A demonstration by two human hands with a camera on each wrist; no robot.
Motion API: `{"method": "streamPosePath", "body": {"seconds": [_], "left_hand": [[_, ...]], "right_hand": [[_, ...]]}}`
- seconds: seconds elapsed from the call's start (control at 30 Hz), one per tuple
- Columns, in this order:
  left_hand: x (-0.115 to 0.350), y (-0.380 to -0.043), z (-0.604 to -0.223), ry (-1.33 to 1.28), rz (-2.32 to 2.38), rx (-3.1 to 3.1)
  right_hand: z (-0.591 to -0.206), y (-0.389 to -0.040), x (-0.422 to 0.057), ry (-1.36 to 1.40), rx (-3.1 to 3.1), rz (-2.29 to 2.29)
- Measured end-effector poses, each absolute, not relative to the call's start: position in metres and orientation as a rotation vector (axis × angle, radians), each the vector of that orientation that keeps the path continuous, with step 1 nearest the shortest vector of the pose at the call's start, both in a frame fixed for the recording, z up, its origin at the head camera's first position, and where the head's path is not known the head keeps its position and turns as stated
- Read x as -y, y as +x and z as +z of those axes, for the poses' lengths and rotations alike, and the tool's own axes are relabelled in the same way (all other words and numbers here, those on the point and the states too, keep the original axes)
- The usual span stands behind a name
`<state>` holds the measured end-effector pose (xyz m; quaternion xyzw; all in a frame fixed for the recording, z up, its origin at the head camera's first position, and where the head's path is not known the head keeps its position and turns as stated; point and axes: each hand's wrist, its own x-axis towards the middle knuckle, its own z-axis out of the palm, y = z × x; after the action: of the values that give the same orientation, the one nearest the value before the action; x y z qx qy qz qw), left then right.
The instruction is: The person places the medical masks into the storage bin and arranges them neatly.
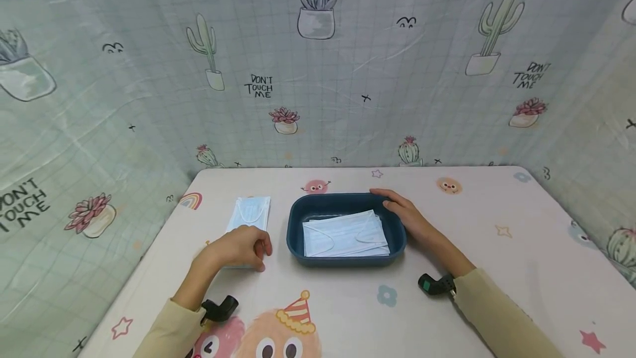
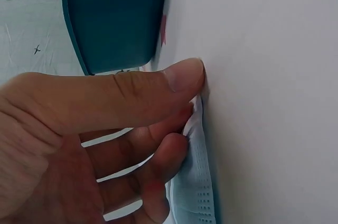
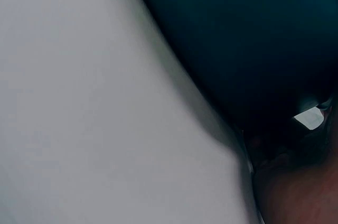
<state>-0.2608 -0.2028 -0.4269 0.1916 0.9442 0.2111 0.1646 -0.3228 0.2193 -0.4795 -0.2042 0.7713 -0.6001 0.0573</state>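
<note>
A light blue face mask (image 1: 250, 211) lies flat on the table at the left, its near part covered by my left hand (image 1: 238, 247). In the left wrist view, the thumb and curled fingers pinch the edge of that mask (image 2: 193, 176). Right of it stands a dark blue plastic box (image 1: 328, 262) holding a small stack of face masks (image 1: 343, 233) with white ear loops. My right hand (image 1: 404, 214) grips the box's back right corner, fingers over the rim. The right wrist view shows mostly the dark box wall (image 3: 237, 39), with the hand in shadow.
The white table (image 1: 477, 247) is printed with cartoon figures, stars and flowers. Behind it and at both sides hangs a pale curtain (image 1: 358, 126) with cactus drawings. A small black camera sits on each wrist, close over the tabletop.
</note>
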Motion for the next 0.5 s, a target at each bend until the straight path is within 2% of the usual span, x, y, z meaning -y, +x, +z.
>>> {"method": "streamPosePath", "body": {"seconds": [0.23, 0.5], "left_hand": [[0.205, -0.262, -0.425, 0.551, 0.633, -2.719], [0.223, -0.271, -0.422, 0.420, 0.678, -2.862]], "right_hand": [[-0.482, -0.321, -0.219, -0.620, -2.348, -1.814], [-0.480, -0.322, -0.219, -0.633, -2.344, -1.811]]}}
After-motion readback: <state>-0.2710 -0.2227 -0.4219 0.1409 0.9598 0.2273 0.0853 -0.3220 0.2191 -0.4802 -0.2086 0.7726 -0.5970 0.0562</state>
